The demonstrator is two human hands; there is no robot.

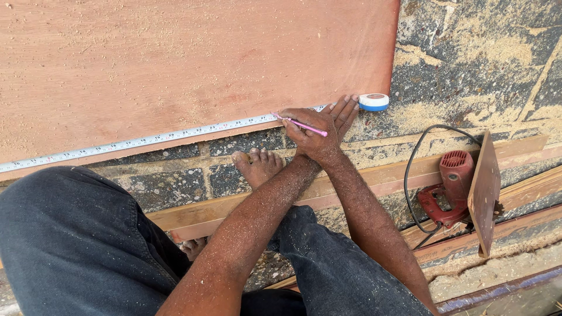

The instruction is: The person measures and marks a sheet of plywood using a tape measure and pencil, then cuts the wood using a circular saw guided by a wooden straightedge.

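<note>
marking the board edge against the tape

pressing down at centre frame, the right hand (342, 111) lies flat with fingers spread on the measuring tape (146, 140), which runs from the left edge along the lower rim of the plywood sheet (187, 58) to its white and blue case (373, 102). crossing over it, the left hand (307, 131) is closed round a pink pencil (304, 125), tip at the tape. the step looks like marking a measure; next, the mark calls for a steady tip right on the graduation. a red power saw (448, 187) sits at right. the pencil tip is hard to make out, and the sheet runs out of frame.
</note>
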